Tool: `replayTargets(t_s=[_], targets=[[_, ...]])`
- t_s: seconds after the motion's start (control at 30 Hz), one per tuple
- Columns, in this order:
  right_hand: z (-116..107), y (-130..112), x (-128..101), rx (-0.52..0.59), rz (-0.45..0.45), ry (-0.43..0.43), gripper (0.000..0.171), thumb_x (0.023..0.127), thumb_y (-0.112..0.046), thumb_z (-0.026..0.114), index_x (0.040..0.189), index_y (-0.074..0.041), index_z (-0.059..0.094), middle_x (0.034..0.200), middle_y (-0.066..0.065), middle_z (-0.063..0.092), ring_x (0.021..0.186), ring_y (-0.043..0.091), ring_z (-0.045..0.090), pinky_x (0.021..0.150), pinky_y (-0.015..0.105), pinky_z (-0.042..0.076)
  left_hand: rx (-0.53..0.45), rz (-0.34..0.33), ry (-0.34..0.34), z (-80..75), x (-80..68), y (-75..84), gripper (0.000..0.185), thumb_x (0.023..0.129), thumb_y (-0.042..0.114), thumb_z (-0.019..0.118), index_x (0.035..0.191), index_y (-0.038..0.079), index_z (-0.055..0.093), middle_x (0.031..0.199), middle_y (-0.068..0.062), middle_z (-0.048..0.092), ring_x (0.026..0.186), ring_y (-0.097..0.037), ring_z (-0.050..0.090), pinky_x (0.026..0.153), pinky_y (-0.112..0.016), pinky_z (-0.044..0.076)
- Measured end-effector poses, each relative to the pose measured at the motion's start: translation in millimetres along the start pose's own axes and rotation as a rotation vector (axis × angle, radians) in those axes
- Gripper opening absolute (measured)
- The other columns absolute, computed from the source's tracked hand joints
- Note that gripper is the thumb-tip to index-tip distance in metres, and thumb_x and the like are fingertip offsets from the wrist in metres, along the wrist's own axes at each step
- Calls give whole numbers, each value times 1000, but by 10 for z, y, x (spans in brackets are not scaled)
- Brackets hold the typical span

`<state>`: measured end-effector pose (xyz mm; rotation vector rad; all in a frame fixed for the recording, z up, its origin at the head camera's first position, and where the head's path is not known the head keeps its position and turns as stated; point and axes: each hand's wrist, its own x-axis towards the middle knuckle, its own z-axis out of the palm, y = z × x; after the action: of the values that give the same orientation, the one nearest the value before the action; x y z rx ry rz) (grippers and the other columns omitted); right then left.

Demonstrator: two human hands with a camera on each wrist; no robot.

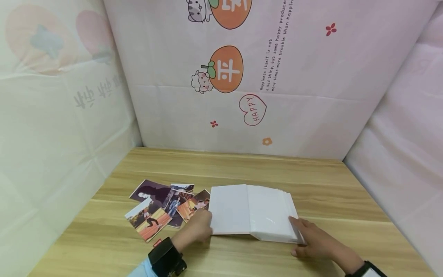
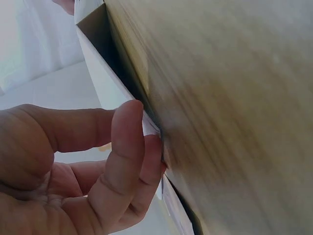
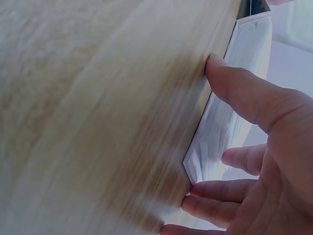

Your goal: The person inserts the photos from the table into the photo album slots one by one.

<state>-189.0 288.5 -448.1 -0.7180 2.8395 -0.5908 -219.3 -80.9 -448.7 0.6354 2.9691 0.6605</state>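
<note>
An open white photo album [image 1: 249,207] lies on the wooden table [image 1: 242,169], with a thick stack of pages on its right side. My left hand [image 1: 195,227] is at the front left corner of the album and its curled fingers pinch the thin white cover edge [image 2: 98,78]. In the left wrist view that hand [image 2: 142,132] has its index and middle fingertips on the corner. My right hand [image 1: 304,234] rests against the album's right edge. Its thumb and straight fingers [image 3: 210,198] touch the page stack [image 3: 220,137].
Several loose printed photos [image 1: 162,209] lie fanned on the table just left of the album. Fabric-covered walls [image 1: 225,96] with cartoon prints close in the back and both sides. Bare wood lies behind the album and along the front edge.
</note>
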Motion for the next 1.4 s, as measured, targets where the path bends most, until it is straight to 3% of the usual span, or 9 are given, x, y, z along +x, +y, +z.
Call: replayTargets(t_s=[0.23,0.4,0.63,0.73,0.9,1.17,1.4], targets=[[2,-13,8,5,9,-2,91,72,-41,77,137,7,34,125,40,38,111,53,40,85,63,36,6,-4,22,-3,-14,-25,21,64,4,69,64,7,49,70,-3,47,71,-21,47,65,-33,42],[7,-2,14,8,25,-10,92,72,-42,76,137,7,34,125,39,38,111,53,40,84,63,36,43,-62,66,-40,17,-77,11,67,8,65,73,8,55,74,-4,49,70,-21,49,56,-37,42],[15,0,18,16,47,-10,91,72,-42,76,138,5,34,127,38,38,113,51,40,86,62,36,63,-153,102,-248,98,-346,24,65,13,69,87,5,61,86,-12,54,78,-28,54,64,-44,47],[19,-3,26,6,39,-5,91,72,-42,76,138,5,35,127,39,37,112,52,40,86,62,35,73,-167,84,-297,117,-487,18,67,13,70,77,6,57,80,-9,54,73,-25,53,62,-40,46],[26,-4,35,-8,17,-3,88,72,-39,77,136,7,37,125,41,38,111,53,40,86,62,36,61,-221,54,-299,140,-644,30,66,18,76,66,10,47,68,-4,49,63,-21,48,55,-36,42],[51,3,2,-7,-51,-11,87,75,-41,75,135,8,36,123,42,37,109,54,41,82,63,38,87,-215,81,-283,163,-713,36,51,13,82,59,10,47,70,-6,50,65,-22,47,58,-36,43],[70,5,-9,-11,-58,-14,87,76,-42,73,137,6,35,126,40,36,111,53,41,83,62,37,160,-193,91,-307,182,-745,41,47,14,87,59,9,49,68,-7,49,68,-26,49,65,-40,44]])
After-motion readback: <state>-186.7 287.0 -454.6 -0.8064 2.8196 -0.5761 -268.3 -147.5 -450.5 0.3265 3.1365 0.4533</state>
